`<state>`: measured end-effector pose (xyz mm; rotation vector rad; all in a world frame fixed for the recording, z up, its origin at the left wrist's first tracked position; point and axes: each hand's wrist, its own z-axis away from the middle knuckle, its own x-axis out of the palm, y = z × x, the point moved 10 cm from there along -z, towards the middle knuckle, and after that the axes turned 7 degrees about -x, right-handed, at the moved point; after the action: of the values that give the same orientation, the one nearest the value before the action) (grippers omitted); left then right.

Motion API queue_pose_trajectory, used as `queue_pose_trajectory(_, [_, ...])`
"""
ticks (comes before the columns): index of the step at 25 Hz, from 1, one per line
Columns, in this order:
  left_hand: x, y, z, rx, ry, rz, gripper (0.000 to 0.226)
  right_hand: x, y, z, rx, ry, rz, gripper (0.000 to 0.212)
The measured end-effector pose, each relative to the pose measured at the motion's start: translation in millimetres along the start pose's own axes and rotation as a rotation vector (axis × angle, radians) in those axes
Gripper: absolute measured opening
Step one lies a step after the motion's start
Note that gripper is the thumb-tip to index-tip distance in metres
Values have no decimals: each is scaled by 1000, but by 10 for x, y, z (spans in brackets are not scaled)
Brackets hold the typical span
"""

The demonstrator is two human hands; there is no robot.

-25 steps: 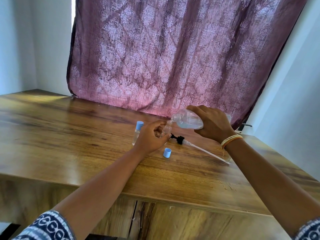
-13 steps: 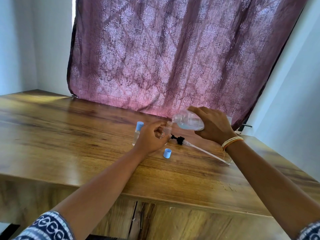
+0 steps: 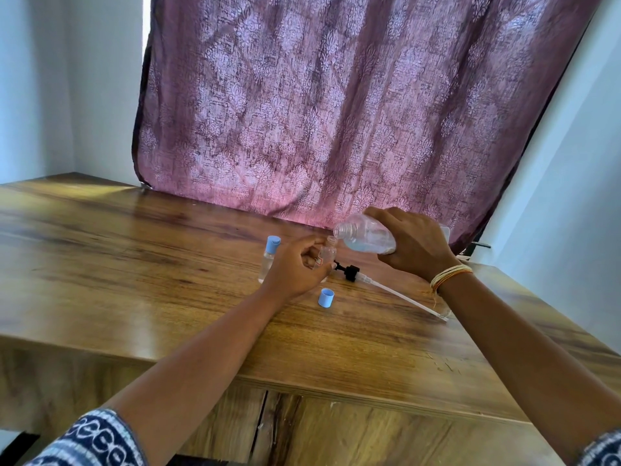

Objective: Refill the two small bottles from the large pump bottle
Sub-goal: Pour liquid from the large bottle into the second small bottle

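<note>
Hands busy: right hand grips tipped large bottle; left hand holds uncapped small bottle.

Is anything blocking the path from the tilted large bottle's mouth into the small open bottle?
Nothing visible. The large clear bottle mouth sits right over the small clear bottle open neck. Its blue cap and the black pump with tube lie aside on the wooden table.
</note>
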<state>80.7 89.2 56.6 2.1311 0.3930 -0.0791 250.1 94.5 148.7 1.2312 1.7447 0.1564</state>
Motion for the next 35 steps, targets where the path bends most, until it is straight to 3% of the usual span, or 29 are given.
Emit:
queue_pose_trajectory(19, [14, 9, -5, -3, -5, 10, 44, 9, -24, 45, 41, 32, -52, 78])
queue_pose_trajectory(22, [21, -16, -8, -8, -10, -1, 43, 29, -17, 71, 144, 36, -194, 76])
queue_pose_trajectory(30, [79, -192, -46, -94, -61, -18, 47, 181, 99, 88, 493, 242, -675, 86])
queue_pose_trajectory(35, [80, -180, -45, -104, -64, -22, 42, 345, 195, 123, 702, 357, -1016, 79])
